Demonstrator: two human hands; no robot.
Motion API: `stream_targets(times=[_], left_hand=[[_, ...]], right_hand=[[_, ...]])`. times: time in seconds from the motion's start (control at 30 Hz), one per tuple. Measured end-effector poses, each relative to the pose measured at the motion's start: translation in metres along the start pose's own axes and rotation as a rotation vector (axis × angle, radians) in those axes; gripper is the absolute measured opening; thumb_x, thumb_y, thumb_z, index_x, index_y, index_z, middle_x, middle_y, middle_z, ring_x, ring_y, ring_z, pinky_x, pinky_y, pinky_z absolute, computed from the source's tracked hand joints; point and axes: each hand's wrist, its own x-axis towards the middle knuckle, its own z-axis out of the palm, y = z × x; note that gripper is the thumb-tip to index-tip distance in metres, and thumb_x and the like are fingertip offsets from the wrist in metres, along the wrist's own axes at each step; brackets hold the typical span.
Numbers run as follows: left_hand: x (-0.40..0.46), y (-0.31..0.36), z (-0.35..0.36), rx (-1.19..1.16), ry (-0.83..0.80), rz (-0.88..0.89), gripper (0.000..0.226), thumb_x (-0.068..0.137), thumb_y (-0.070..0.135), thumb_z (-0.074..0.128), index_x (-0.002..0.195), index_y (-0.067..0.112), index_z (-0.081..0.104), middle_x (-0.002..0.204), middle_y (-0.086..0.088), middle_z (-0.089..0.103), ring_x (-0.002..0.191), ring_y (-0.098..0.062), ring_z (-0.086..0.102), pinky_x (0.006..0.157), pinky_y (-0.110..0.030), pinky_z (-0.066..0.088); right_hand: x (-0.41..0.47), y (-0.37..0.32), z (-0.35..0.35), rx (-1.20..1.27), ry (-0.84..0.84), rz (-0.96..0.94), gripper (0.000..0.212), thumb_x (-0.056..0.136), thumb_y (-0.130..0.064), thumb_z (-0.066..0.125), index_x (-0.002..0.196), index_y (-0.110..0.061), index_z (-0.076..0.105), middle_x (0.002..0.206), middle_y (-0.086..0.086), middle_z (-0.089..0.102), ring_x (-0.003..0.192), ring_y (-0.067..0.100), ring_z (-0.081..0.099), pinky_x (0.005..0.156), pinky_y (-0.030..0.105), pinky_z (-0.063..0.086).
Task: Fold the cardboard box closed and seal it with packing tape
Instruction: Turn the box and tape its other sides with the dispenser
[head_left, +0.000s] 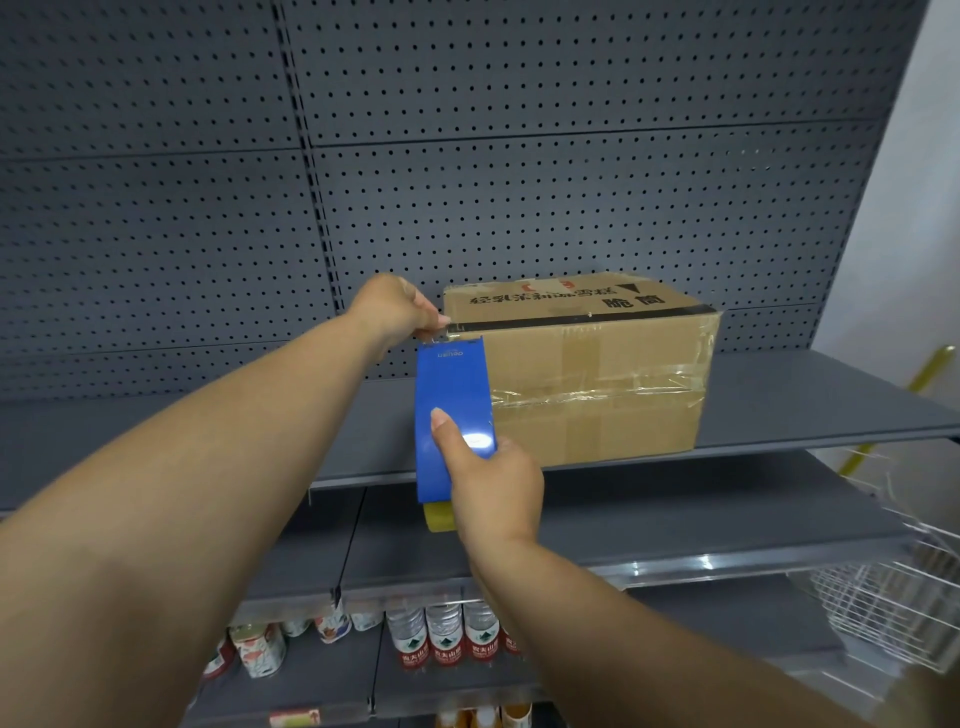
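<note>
A brown cardboard box (597, 374) with black printed characters sits closed on the grey shelf (779, 395), with clear tape shining across its front face. A blue tape dispenser (452, 395) with a yellowish roll at its lower end stands upright against the box's left front corner. My right hand (493, 488) grips the dispenser's lower part, forefinger stretched up along its blue face. My left hand (400, 312) pinches the clear tape end against the box's top left corner, just above the dispenser.
A grey pegboard wall (467, 130) backs the shelves. A lower shelf holds water bottles (447, 634) and cans (254, 649). A white wire basket (893, 597) juts out at the right. A white wall stands at the far right.
</note>
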Motion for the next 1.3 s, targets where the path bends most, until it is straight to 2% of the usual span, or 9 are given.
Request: stream_targets(times=[0.17, 0.37, 0.53, 0.63, 0.73, 0.93, 1.1, 1.23, 1.3], left_hand=[[0.004, -0.008, 0.005, 0.022, -0.024, 0.017, 0.015, 0.083, 0.019, 0.069, 0.071, 0.013, 0.061, 0.071, -0.003, 0.066, 0.066, -0.012, 0.059, 0.080, -0.028, 0.048], [0.009, -0.010, 0.012, 0.298, 0.029, 0.164, 0.016, 0.088, 0.021, 0.061, 0.099, 0.009, 0.065, 0.102, -0.008, 0.068, 0.096, -0.021, 0.063, 0.089, -0.033, 0.049], [0.010, -0.015, 0.012, 0.502, 0.111, 0.331, 0.029, 0.090, 0.024, 0.058, 0.118, 0.018, 0.058, 0.132, -0.010, 0.043, 0.118, -0.025, 0.047, 0.101, -0.037, 0.039], [0.011, -0.016, 0.008, 0.543, 0.019, 0.467, 0.023, 0.091, 0.012, 0.055, 0.111, 0.012, 0.066, 0.125, -0.007, 0.055, 0.116, -0.024, 0.052, 0.100, -0.034, 0.040], [0.009, -0.013, 0.008, 0.547, -0.065, 0.421, 0.029, 0.094, 0.010, 0.044, 0.116, 0.013, 0.063, 0.121, -0.003, 0.063, 0.110, -0.020, 0.058, 0.097, -0.032, 0.044], [0.019, -0.010, 0.013, 0.528, -0.185, 0.358, 0.037, 0.087, 0.048, 0.054, 0.109, 0.017, 0.055, 0.121, 0.001, 0.058, 0.111, -0.018, 0.053, 0.093, -0.033, 0.042], [0.029, -0.016, 0.012, 0.487, -0.339, 0.367, 0.051, 0.091, 0.046, 0.048, 0.139, 0.031, 0.041, 0.148, 0.007, 0.037, 0.135, -0.012, 0.033, 0.107, -0.024, 0.024], [0.038, -0.016, 0.010, 0.535, -0.349, 0.394, 0.048, 0.093, 0.045, 0.044, 0.139, 0.033, 0.040, 0.150, 0.008, 0.034, 0.138, -0.010, 0.030, 0.109, -0.022, 0.020], [0.044, -0.014, 0.008, 0.545, -0.360, 0.390, 0.048, 0.092, 0.046, 0.046, 0.138, 0.033, 0.043, 0.148, 0.008, 0.037, 0.136, -0.010, 0.033, 0.108, -0.022, 0.022]], right_hand=[[0.002, 0.003, -0.002, -0.024, -0.006, 0.016, 0.041, 0.076, -0.054, 0.064, 0.059, -0.021, 0.048, 0.061, -0.009, 0.054, 0.053, 0.006, 0.048, 0.045, 0.019, 0.032], [0.005, 0.004, 0.000, 0.024, -0.003, 0.025, 0.042, 0.076, -0.055, 0.065, 0.073, -0.013, 0.062, 0.072, -0.004, 0.063, 0.059, 0.009, 0.054, 0.046, 0.019, 0.035], [0.005, 0.001, -0.004, -0.003, 0.001, 0.026, 0.044, 0.078, -0.051, 0.065, 0.055, -0.019, 0.045, 0.054, -0.009, 0.047, 0.046, 0.005, 0.042, 0.036, 0.012, 0.029], [0.005, 0.002, -0.004, 0.002, -0.003, 0.026, 0.045, 0.077, -0.051, 0.066, 0.054, -0.020, 0.043, 0.055, -0.009, 0.046, 0.046, 0.005, 0.042, 0.035, 0.009, 0.031], [0.005, 0.001, -0.005, 0.023, -0.005, 0.026, 0.044, 0.077, -0.049, 0.067, 0.054, -0.019, 0.044, 0.055, -0.009, 0.047, 0.046, 0.004, 0.043, 0.036, 0.008, 0.031], [0.008, 0.005, -0.005, 0.052, -0.025, 0.030, 0.036, 0.076, -0.052, 0.066, 0.065, -0.019, 0.058, 0.063, -0.010, 0.059, 0.053, 0.004, 0.053, 0.036, 0.007, 0.031], [0.012, 0.005, -0.009, 0.037, -0.043, 0.020, 0.037, 0.076, -0.052, 0.066, 0.071, -0.015, 0.063, 0.063, -0.009, 0.060, 0.052, 0.003, 0.053, 0.036, 0.007, 0.031], [0.018, -0.003, -0.017, 0.046, -0.071, 0.044, 0.039, 0.080, -0.049, 0.063, 0.056, -0.021, 0.051, 0.051, -0.010, 0.050, 0.040, 0.000, 0.044, 0.036, 0.008, 0.029], [0.024, -0.010, -0.020, 0.057, -0.091, 0.064, 0.041, 0.083, -0.049, 0.059, 0.056, -0.020, 0.048, 0.051, -0.009, 0.047, 0.045, 0.003, 0.043, 0.042, 0.015, 0.031]])
